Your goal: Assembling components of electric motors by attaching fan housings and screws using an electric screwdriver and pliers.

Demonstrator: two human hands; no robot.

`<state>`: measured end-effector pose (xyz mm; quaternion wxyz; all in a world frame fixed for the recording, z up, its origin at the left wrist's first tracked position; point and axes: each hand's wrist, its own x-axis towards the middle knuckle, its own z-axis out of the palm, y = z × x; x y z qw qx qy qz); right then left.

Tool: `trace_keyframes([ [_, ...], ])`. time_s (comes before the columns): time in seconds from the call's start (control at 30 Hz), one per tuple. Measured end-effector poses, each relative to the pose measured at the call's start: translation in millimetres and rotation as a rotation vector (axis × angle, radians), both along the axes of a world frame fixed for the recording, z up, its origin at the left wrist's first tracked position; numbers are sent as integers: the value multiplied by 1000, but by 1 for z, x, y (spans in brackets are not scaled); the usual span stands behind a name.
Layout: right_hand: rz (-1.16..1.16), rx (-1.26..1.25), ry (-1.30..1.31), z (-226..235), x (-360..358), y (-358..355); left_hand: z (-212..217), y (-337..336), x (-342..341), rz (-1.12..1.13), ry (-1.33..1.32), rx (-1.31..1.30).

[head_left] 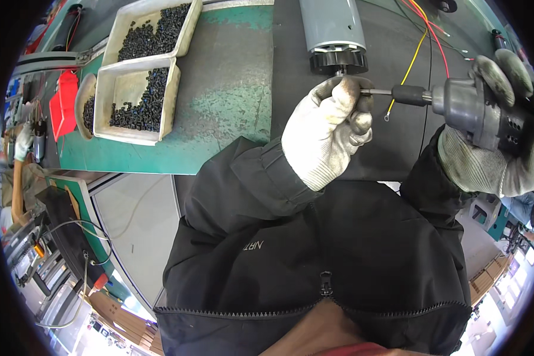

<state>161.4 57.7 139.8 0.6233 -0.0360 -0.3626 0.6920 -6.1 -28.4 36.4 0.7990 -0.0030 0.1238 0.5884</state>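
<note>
My right hand (486, 163), in a white work glove, wraps round a dark grey power screwdriver (466, 110) at the right. Its thin metal bit (381, 92) points left, toward my left hand (323, 130). That hand, in a soiled white glove, has its fingers pinched together at the bit's tip; what they hold is hidden. Just beyond the left fingertips lies a grey cylindrical motor (335, 24), with a black ribbed end piece (338, 61) and a short shaft facing me. The left fingers are close to the shaft; whether they touch it I cannot tell.
Yellow wire (406, 74) and red wire (440, 44) lie right of the motor. Two whitish bins (102, 113) of small black parts stand at the far left, beside a round dish (83, 121) and a red container (64, 104). Another person's gloved hand (24, 142) shows at the left rim.
</note>
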Motion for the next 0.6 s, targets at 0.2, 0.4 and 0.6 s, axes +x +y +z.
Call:
trace_keyframes([
  [0.2, -24, -12, -50, -10, 7, -2, -9, -1, 12, 1, 61, -27],
  [0.4, -23, -20, -66, -24, 15, -3, -15, -7, 20, -80, 325, -120],
  [0.6, 73, -5, -70, -28, 21, 10, -20, -3, 16, -90, 252, -44],
])
